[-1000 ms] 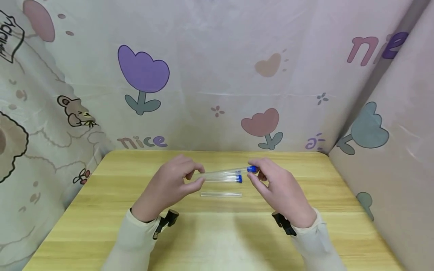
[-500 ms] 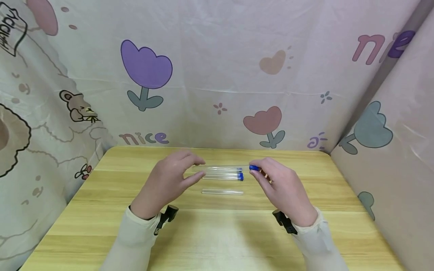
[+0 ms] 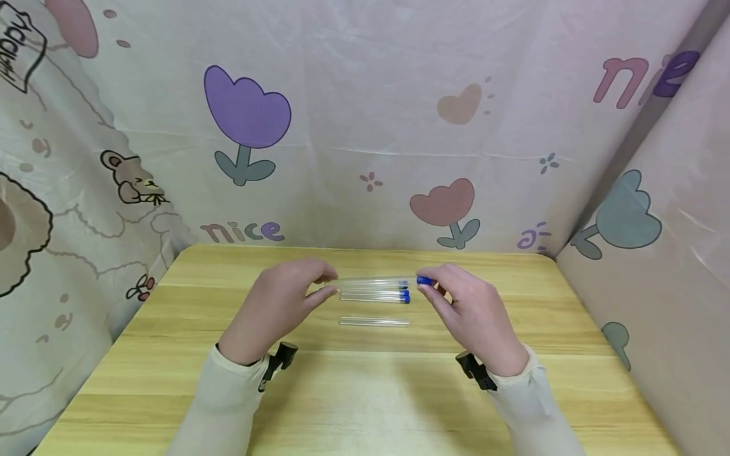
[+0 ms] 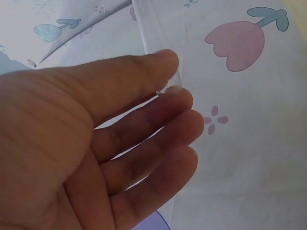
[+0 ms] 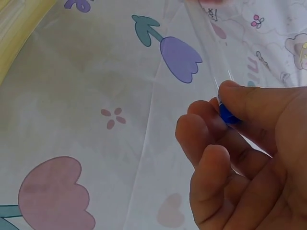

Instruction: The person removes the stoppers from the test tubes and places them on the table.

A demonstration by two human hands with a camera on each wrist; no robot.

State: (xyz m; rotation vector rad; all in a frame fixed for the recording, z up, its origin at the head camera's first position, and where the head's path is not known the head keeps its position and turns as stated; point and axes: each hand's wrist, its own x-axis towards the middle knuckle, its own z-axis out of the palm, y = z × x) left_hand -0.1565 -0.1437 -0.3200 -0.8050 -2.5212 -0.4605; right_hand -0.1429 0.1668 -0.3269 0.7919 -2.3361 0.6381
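Note:
Between my hands a clear test tube (image 3: 371,280) is held nearly level. My left hand (image 3: 279,301) pinches its left end between thumb and index fingertip; in the left wrist view the tube (image 4: 163,48) rises from that pinch. My right hand (image 3: 470,307) pinches a blue cap (image 3: 424,280) at the tube's right end. In the right wrist view the cap (image 5: 227,114) sits between thumb and fingers, against the tube's mouth; how far it is on cannot be told. Just below, capped tubes (image 3: 373,296) lie side by side on the table.
An uncapped clear tube (image 3: 374,322) lies nearer the front of the wooden table (image 3: 365,392). A printed curtain (image 3: 342,126) closes off the back and both sides. Dark wrist cameras (image 3: 279,360) are strapped over the pale sleeves.
The held tube has gone from a slight rightward rise to almost level. My left thumb and index have shifted slightly left, and the head view has tilted a little.

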